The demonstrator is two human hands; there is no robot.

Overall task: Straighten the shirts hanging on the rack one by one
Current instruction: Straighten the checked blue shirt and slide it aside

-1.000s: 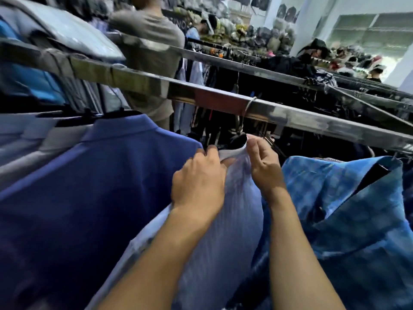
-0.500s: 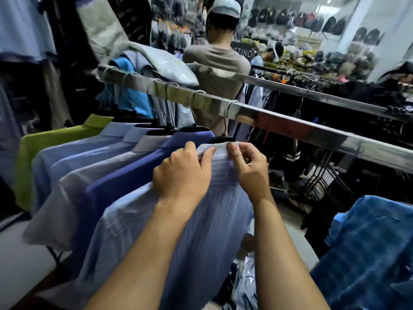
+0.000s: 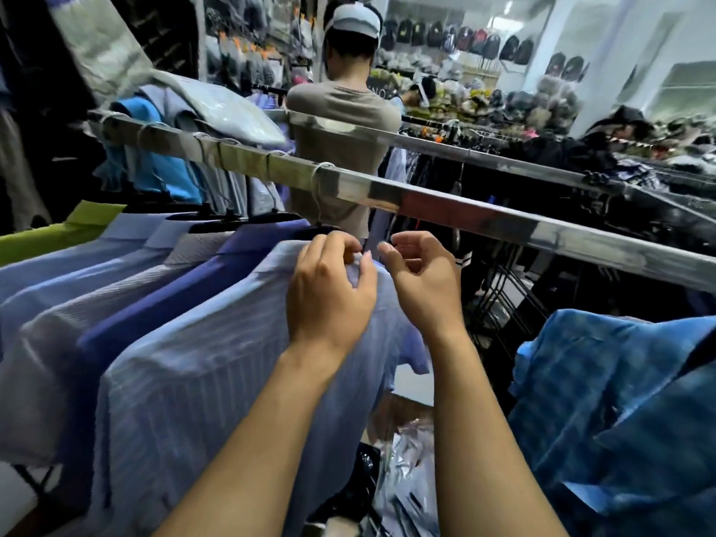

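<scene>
While the left hand [image 3: 333, 296] keeps its pinch on the collar of the pale striped shirt [image 3: 201, 374], the right hand [image 3: 422, 281] has let go. It hangs just beside the collar, fingers loosely curled, holding nothing. Head view, the only 1 here. 0.5 s ago both hands pinched that collar; 1 s ago the shirt hung against the blue patterned shirt [image 3: 620, 401].

Now the striped shirt sits at the right end of the tidy row on the rail [image 3: 426, 203], its black hanger [image 3: 321, 228] just showing above the fingers, its shoulder touching the dark blue shirt [image 3: 186, 288]. A wide gap lies between it and the patterned one.

Judgement: this shirt is nearly done — collar squared, 1 hand already free. The patterned shirt, slumped and bunched well apart to the right, looks like the next one to take.

Around: more pale shirts and a green shirt [image 3: 50, 234] further left in the row. Folded garments are draped over the rail above them. A person in a tan top [image 3: 341, 122] stands behind the rack, back turned. Plastic-wrapped packs [image 3: 407, 478] lie below the gap. Nothing blocks the reach to the right, though the sloping rail may let hangers slide.
</scene>
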